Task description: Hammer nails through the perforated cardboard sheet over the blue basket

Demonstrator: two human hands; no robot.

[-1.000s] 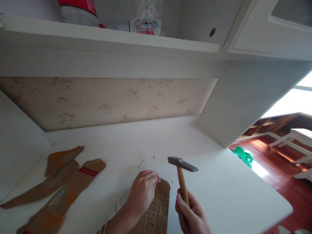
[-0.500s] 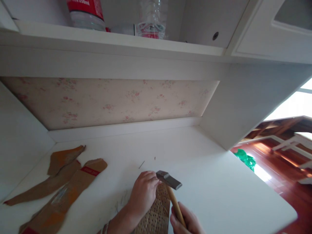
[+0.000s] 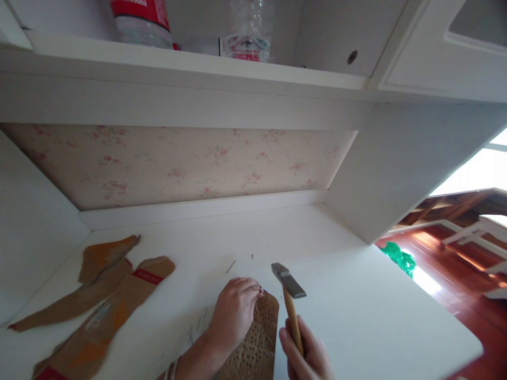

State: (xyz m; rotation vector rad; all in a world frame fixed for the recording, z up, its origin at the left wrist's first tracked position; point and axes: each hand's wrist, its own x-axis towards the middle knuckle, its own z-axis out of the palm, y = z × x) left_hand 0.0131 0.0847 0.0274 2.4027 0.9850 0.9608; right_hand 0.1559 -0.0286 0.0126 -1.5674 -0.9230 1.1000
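Observation:
My right hand (image 3: 303, 348) is wrapped round the wooden handle of a hammer (image 3: 293, 306). Its metal head is raised, just right of the far end of a brown cardboard piece (image 3: 257, 338) punched with many small holes. My left hand (image 3: 235, 311) rests over the cardboard's far left edge, thumb and fingertips pinched together. Between them shows the small dark tip of what looks like a nail (image 3: 261, 289); its lower part is hidden. Beyond the hand a thin nail (image 3: 231, 266) lies on the white tabletop. Several more thin grey nails (image 3: 196, 326) lie left of my wrist.
Torn cardboard strips (image 3: 114, 311) lie on the left of the white tabletop (image 3: 356, 295). Overhead, a shelf (image 3: 198, 63) holds plastic bottles (image 3: 142, 24). White side panels stand left and right. A green bag (image 3: 398, 258) is on the floor beyond the right edge.
The hammer has lifted away to the right from my left fingertips, uncovering the cardboard's far end. My left hand has stayed in place.

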